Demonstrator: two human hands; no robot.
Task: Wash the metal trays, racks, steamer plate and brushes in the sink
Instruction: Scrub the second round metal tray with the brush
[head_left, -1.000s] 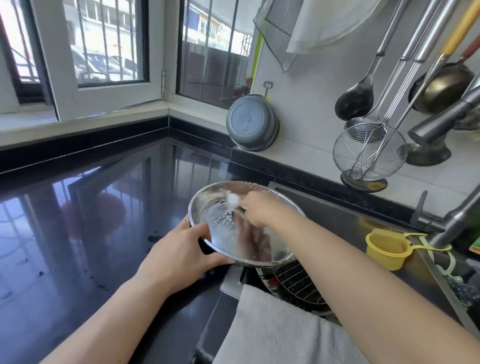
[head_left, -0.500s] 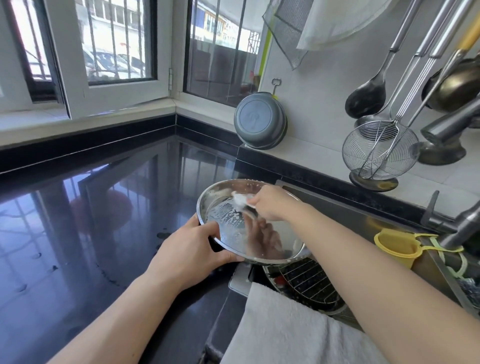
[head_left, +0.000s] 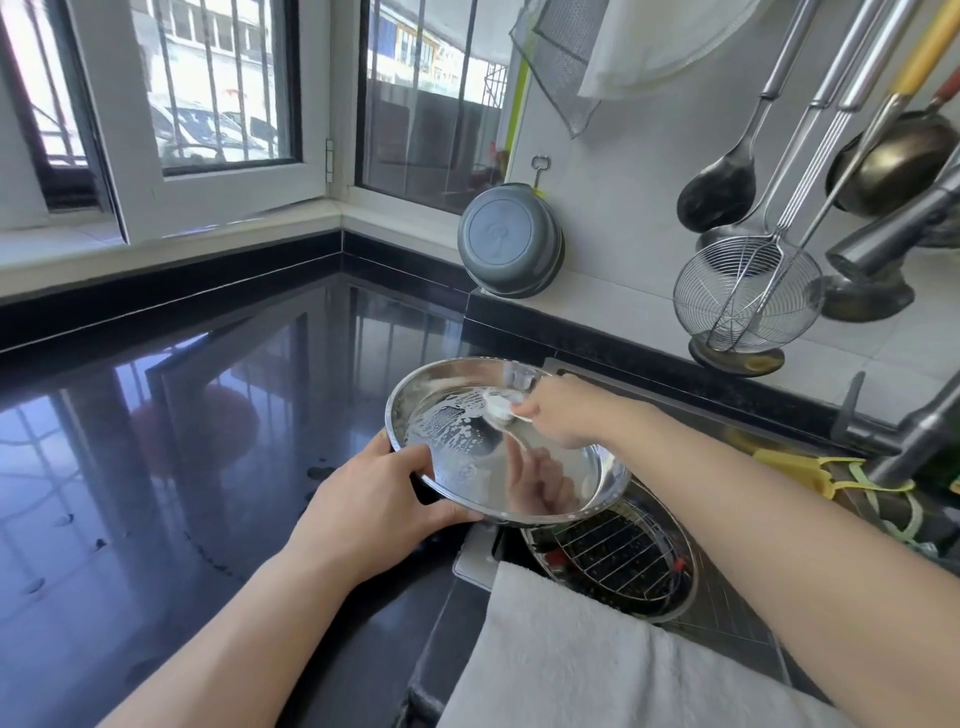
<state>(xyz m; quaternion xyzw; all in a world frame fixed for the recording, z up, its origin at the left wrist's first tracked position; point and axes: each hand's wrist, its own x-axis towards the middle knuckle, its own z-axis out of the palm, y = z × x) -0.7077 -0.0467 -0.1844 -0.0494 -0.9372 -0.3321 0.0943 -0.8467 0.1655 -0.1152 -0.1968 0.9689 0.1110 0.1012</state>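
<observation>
Near tray (head_left: 545, 483) rim now, sponge (head_left: 501, 408).

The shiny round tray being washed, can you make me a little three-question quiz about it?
1. True or false: the left hand grips the rim of the metal tray.
2. What does the right hand rub on the tray? A) white scrubber B) yellow cup C) ladle
3. What lies in the sink under the tray?

Key: 1 true. 2 A, the white scrubber, with suds around it. 3 a wire rack in another round tray.
</observation>
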